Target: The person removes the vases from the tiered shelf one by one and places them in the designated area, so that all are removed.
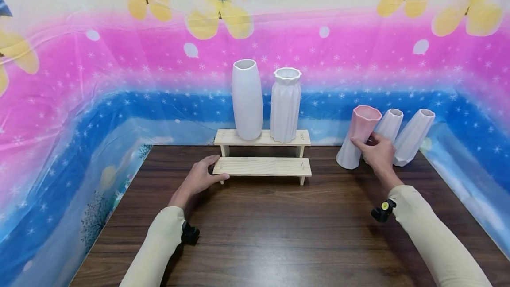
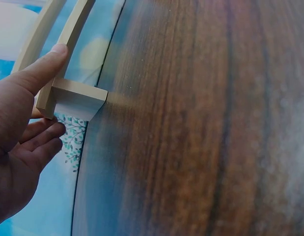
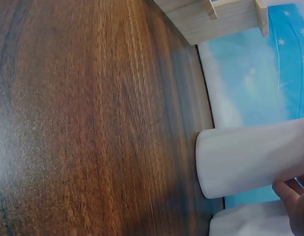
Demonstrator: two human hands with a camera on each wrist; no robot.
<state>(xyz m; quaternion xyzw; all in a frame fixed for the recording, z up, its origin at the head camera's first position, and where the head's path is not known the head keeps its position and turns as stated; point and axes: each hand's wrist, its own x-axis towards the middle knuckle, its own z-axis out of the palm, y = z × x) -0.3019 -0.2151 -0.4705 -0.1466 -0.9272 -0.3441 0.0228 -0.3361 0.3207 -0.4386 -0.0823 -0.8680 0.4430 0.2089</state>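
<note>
My right hand (image 1: 378, 152) grips a vase (image 1: 352, 145), pink at the top and white below, around its middle; thumb in front, fingers behind it. In the right wrist view the white lower part of this vase (image 3: 250, 160) shows beside the thumb. At the left end of a two-step wooden stand (image 1: 263, 166), my left hand (image 1: 199, 175) holds the lower board between thumb and fingers. In the left wrist view the thumb (image 2: 46, 66) lies along that board, with the other fingers below its end. A smooth white vase (image 1: 247, 101) and a pleated white vase (image 1: 285, 107) stand on the upper step.
Two white faceted vases, one (image 1: 391, 125) partly hidden by the right hand and another (image 1: 414, 138) farther right, stand near the table's back right corner. A patterned cloth (image 1: 167, 79) hangs behind the brown wooden table (image 1: 271, 234) and along its sides.
</note>
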